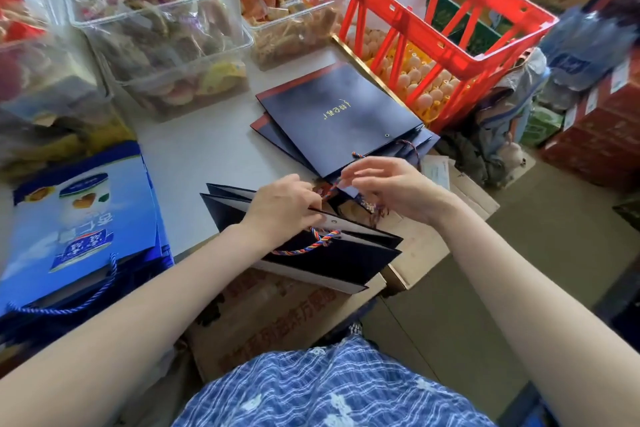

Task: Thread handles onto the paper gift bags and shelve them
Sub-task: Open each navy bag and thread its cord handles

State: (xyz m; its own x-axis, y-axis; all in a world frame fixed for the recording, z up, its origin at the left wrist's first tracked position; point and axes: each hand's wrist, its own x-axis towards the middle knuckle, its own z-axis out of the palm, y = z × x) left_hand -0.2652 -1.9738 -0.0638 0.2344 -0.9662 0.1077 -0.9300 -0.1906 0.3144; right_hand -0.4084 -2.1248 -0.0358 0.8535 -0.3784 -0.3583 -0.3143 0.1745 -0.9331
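In the head view, a folded navy gift bag (311, 253) lay at the centre of the frame, half on the grey surface (194, 152) and half on cardboard boxes (277, 308) below its edge. The left hand (280, 208) rested on the bag's upper edge, its fingers (313, 199) curled down beside a metal eyelet (334, 221) and gripping the bag's top panel. A multicoloured rope handle (304, 247) already looped from the panel just below those fingers. The right hand (391, 191), right of centre, hovered above the bag's open mouth; its thumb and forefinger pinched a second twisted cord (333, 188) that ran down toward the left hand, the other fingers spread loosely. Above the hands lay a stack of flat navy bags (339, 114) with gold lettering, one cord end (358, 155) lying at its near edge. At lower left lay blue printed bags (83, 218) with blue rope handles. Clear tubs of wrapped snacks (162, 28) filled the upper left, and a red crate (429, 10) over trays of eggs (426, 87) stood at upper right.
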